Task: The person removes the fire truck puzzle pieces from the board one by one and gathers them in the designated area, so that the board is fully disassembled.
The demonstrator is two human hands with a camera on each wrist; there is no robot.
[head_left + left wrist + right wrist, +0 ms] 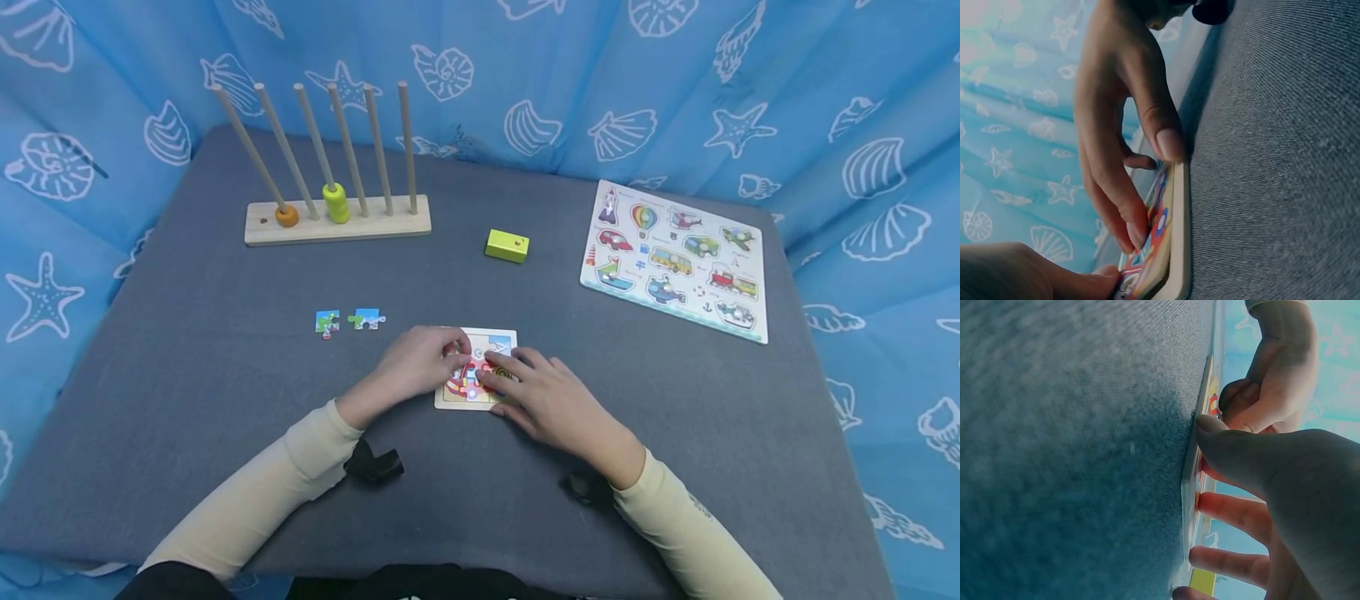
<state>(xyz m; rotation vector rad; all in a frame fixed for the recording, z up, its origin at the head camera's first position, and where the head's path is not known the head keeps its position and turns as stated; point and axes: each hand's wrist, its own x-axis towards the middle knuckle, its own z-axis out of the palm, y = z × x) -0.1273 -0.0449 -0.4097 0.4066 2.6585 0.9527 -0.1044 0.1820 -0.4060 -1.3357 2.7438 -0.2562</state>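
Observation:
A small square jigsaw puzzle in a pale wooden tray (pixel 452 406) lies on the table between both hands. Colourful pieces with red and blue parts fill much of it. My left hand (pixel 415 360) reaches over the tray's left side. In the left wrist view its thumb (pixel 1169 145) is at the tray's rim while other fingertips touch the pieces. From the other side, my right hand (pixel 551 400) rests spread fingers on the pieces, its thumb (pixel 1211 424) at the near edge. The hands hide part of the picture. Two loose jigsaw pieces (pixel 367 318) lie to the left.
A wooden peg stand (pixel 337 231) with orange and lime beads stands at the back left. Behind the puzzle lies a yellow-green block (pixel 507 246). A vehicle picture board (pixel 673 260) is at the back right. A blue shell-patterned curtain (pixel 570 92) surrounds the grey table.

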